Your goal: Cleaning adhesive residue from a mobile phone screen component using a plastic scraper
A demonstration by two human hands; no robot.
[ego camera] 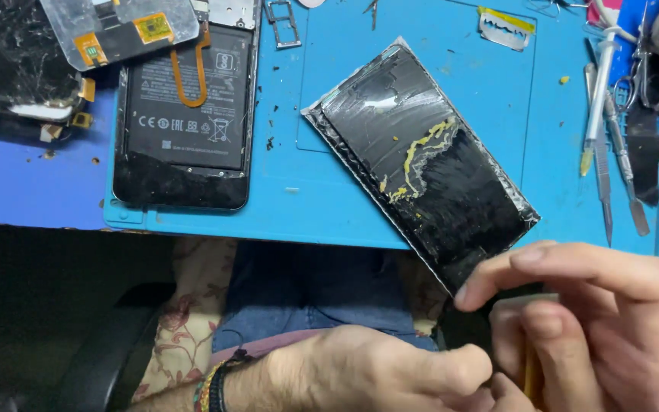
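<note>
On your left, the opened phone point(183, 114) lies on the blue mat point(329, 217) with its battery bare. The cracked screen panel point(421, 160) is off, overhanging the counter edge. Glue remains. Your left hand point(368, 374) and right hand point(596, 320) pinch its near corner.

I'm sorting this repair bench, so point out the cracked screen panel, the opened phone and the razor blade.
cracked screen panel point(421, 164), head view, middle of its black face
opened phone point(184, 114), head view, on its battery
razor blade point(505, 29), head view, its centre
</note>
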